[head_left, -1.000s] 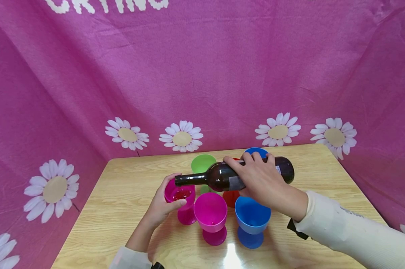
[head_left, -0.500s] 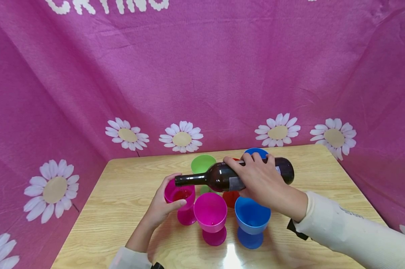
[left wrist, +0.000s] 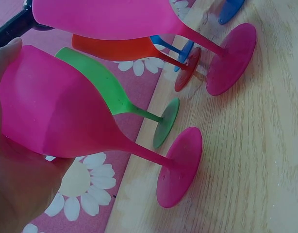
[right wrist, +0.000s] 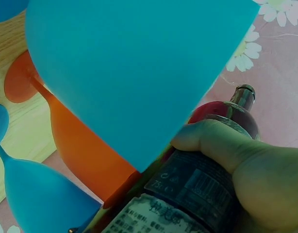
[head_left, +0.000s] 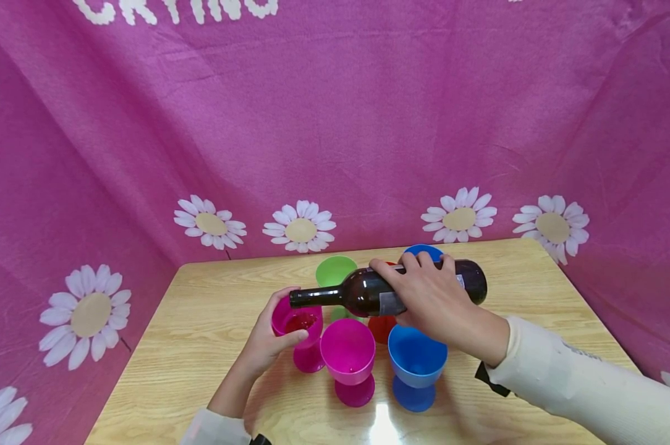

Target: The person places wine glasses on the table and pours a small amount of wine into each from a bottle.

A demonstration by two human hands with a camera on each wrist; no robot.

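Note:
My left hand (head_left: 261,347) holds the leftmost pink goblet (head_left: 308,358) by its bowl, thumb across the near side of the rim. Its foot stands on the wooden tabletop, and red liquid (head_left: 301,321) lies inside the bowl. With its fingers wrapped over the body, my right hand (head_left: 432,306) grips a dark wine bottle (head_left: 363,294) tipped almost level. The bottle's mouth overlaps the far rim of that goblet. In the right wrist view, a printed label (right wrist: 197,184) shows beneath the right thumb.
Close on the right stand a second pink goblet (head_left: 348,355) and a blue goblet (head_left: 417,364). Behind are a green goblet (head_left: 335,270), a red one (head_left: 381,330) partly covered by the bottle, and another blue one (head_left: 424,250). A pink cloth (head_left: 368,123) hangs behind the table (head_left: 201,309).
The red liquid in the held goblet looks slightly more spread, and its surface glints differently. Both hands, the bottle and the goblets keep their places.

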